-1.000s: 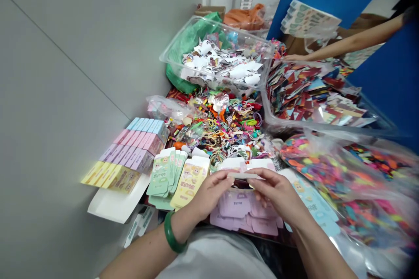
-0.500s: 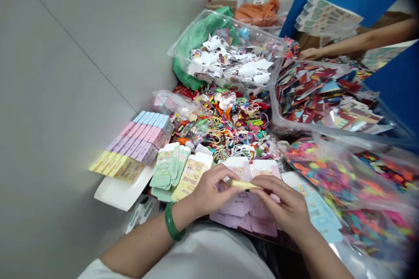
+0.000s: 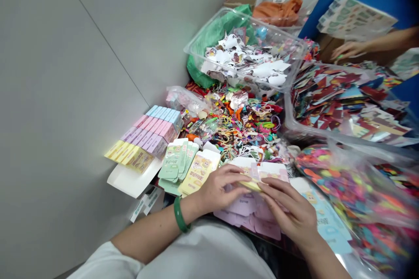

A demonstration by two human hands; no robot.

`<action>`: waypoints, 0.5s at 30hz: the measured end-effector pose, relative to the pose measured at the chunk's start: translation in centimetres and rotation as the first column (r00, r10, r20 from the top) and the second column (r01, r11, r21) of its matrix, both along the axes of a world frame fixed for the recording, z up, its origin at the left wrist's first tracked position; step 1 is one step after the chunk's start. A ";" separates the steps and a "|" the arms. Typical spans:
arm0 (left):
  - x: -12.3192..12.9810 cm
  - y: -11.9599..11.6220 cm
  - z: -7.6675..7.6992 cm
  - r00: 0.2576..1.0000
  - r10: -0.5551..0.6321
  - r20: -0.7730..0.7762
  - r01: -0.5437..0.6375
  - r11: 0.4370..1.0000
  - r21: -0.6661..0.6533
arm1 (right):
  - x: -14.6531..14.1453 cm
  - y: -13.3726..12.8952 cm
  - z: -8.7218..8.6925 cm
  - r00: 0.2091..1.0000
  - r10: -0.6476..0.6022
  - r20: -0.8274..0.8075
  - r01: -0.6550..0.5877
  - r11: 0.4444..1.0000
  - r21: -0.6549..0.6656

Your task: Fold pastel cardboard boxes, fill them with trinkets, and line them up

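Both my hands sit low at the centre, holding a narrow yellow cardboard box (image 3: 250,184) between their fingers. My left hand (image 3: 219,189), with a green bangle (image 3: 179,214) on its wrist, grips one end. My right hand (image 3: 288,211) grips the other end. Flat lilac box blanks (image 3: 245,210) lie just beneath my hands, and pale blue blanks (image 3: 322,213) lie to the right. Green blanks (image 3: 175,163) and yellow blanks (image 3: 199,172) are stacked to the left, near my left hand. Rows of folded pastel boxes (image 3: 147,137) stand beyond them.
Clear tubs hold white paper cut-outs (image 3: 248,59) and red printed cards (image 3: 347,100). A tangle of hair ties and trinkets (image 3: 234,124) lies between them and the boxes. A plastic bag of colourful pieces (image 3: 353,200) lies right. A co-worker's hand (image 3: 348,50) reaches in at top right.
The view has swung left, shifting everything rightward in the picture. My hands have come closer together and lower, and the yellow box now sits more hidden between my fingers. The co-worker's hand has lifted slightly.
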State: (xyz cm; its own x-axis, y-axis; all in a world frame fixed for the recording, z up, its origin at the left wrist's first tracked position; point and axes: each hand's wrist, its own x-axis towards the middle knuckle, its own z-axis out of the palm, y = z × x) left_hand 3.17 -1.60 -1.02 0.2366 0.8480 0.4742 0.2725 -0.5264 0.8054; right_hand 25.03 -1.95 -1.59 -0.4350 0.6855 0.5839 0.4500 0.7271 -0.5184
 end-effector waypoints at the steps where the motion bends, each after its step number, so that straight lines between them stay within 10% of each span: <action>1: -0.1 0.0 -0.2 1.000 0.000 -0.012 0.000 1.000 0.018 | 0.0 -0.1 0.0 1.000 0.005 0.018 -0.005 1.000 0.019; 10: -0.6 1.0 -3.0 0.991 -0.052 -0.122 0.074 0.981 0.181 | 0.3 0.3 -1.1 0.992 0.006 0.128 -0.020 0.993 0.113; 15: -0.8 0.4 -0.1 0.993 -0.066 -0.095 0.075 0.993 0.087 | 1.4 -0.3 -0.6 0.999 -0.018 0.036 0.018 1.000 -0.005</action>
